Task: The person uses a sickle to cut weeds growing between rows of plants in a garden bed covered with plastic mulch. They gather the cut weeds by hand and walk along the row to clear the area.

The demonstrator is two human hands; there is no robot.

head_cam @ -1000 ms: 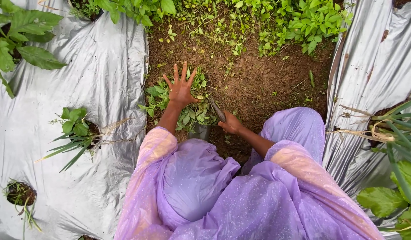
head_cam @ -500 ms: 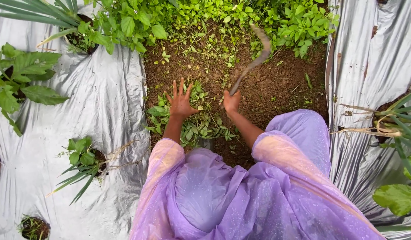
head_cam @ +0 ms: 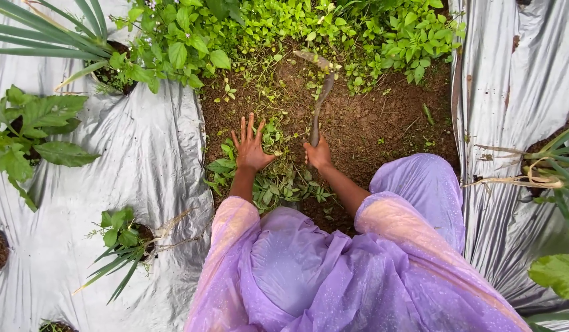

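Note:
My right hand (head_cam: pixel 318 154) grips the handle of a curved sickle (head_cam: pixel 318 92), whose blade points away from me toward the low green weeds (head_cam: pixel 309 27) at the far end of the bare soil strip (head_cam: pixel 383 123). My left hand (head_cam: pixel 250 146) lies flat with fingers spread on a pile of cut weeds (head_cam: pixel 278 184) just in front of me. Both arms come out of loose purple sleeves (head_cam: pixel 334 270). The sickle tip sits above the soil near the weed edge.
Silver plastic mulch sheets (head_cam: pixel 112 184) flank the soil on the left and on the right (head_cam: pixel 512 92). Plants grow through holes in the sheet: a broad-leaved one (head_cam: pixel 32 135), a small one (head_cam: pixel 121 233), long-bladed leaves (head_cam: pixel 44 37) and a plant at the right edge (head_cam: pixel 555 166).
The right hand has swung the sickle from low beside the weed pile up and forward, blade now reaching toward the far weeds. The left hand stays spread on the cut weeds. The view shifted forward.

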